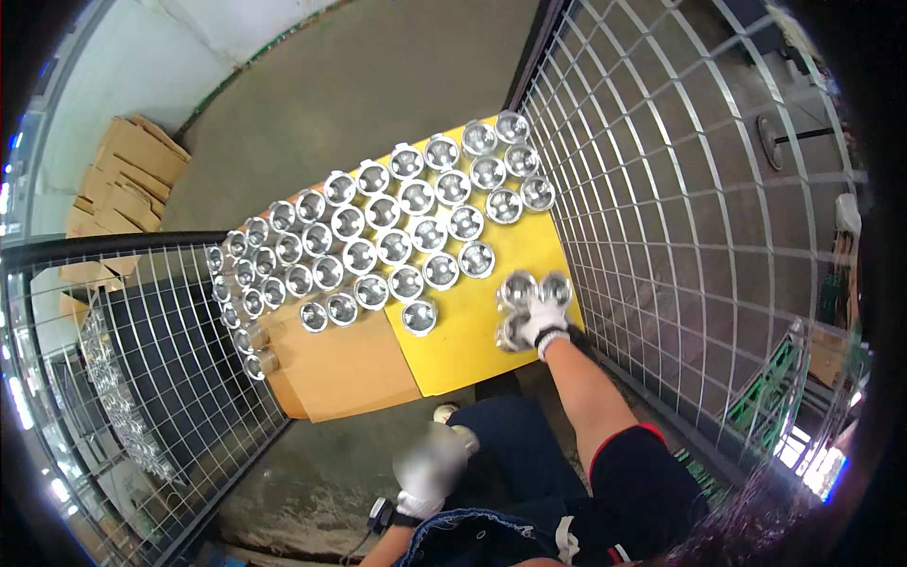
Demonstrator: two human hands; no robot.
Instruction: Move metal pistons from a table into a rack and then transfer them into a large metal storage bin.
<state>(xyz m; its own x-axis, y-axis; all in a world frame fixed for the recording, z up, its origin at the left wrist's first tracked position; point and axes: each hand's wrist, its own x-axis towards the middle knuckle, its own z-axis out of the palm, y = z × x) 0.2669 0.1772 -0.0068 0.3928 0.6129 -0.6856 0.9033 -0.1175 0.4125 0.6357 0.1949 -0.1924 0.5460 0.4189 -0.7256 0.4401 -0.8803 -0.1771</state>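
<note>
Several silvery metal cups (pixel 518 286) sit at near right on the yellow sheet (pixel 463 354), touched by the gloved right hand (pixel 545 319); the gloved left hand (pixel 421 489) is blurred, both grips unclear.

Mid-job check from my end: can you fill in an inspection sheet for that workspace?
Surface: a yellow sheet at right and brown cardboard at left.
Job's things: many silvery, round, cup-like parts in uneven rows, plus a small cluster near the right front edge.
Clutter: flattened cardboard boxes off to the left.
Hands: both gloved; the right hand is on the cluster, grip unclear; the left hand is low in front, by a blurred silvery thing, hold unclear.
Cables: a thin dark cord by a small black device near the left wrist.
Surroundings: wire mesh panels on both sides.
</note>
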